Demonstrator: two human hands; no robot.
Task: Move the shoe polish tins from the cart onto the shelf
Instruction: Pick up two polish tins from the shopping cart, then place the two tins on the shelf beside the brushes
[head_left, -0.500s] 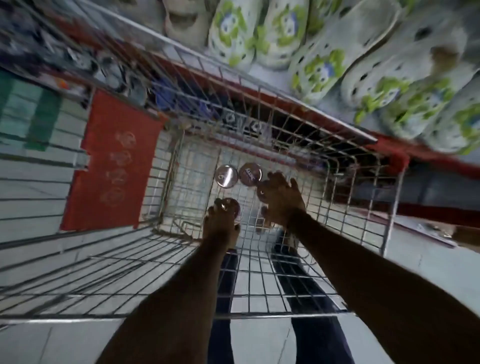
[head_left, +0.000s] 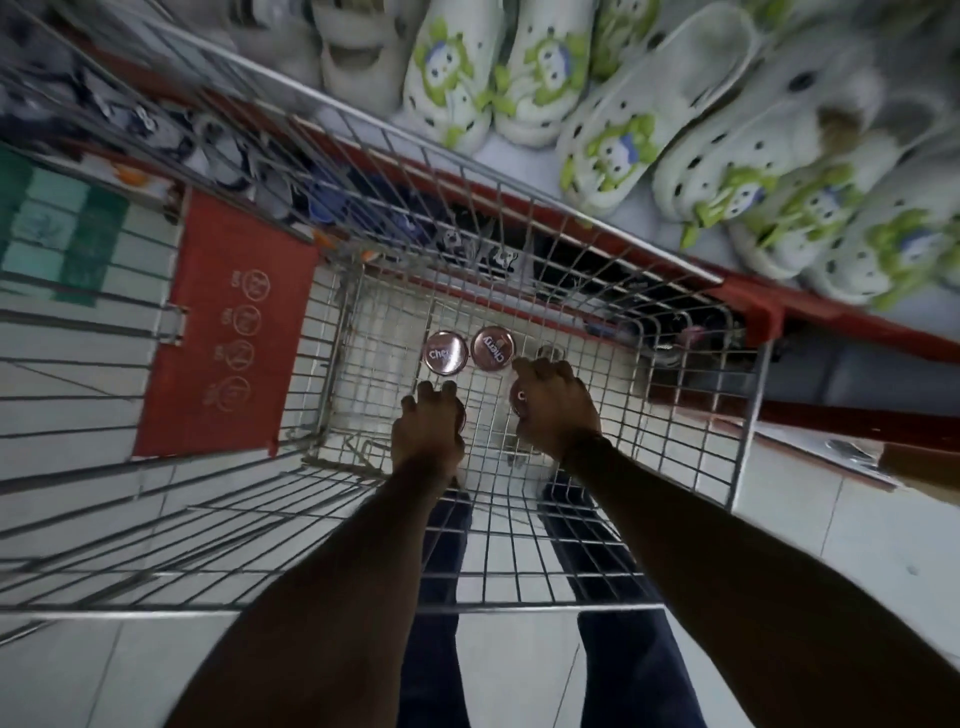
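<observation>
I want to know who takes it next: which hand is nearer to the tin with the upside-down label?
The right hand: its fingers almost touch the edge of that tin. The left hand is lower and to the left, clearly apart from it.

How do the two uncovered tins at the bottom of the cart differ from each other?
The left tin sits slightly nearer the person; the right tin sits a little farther. The left tin's lettering reads roughly upright in this view; the right tin's runs turned sideways. The right tin lies close to the right hand's fingertips; the left tin lies clear of both hands. Both are round, pinkish, lying flat.
</observation>
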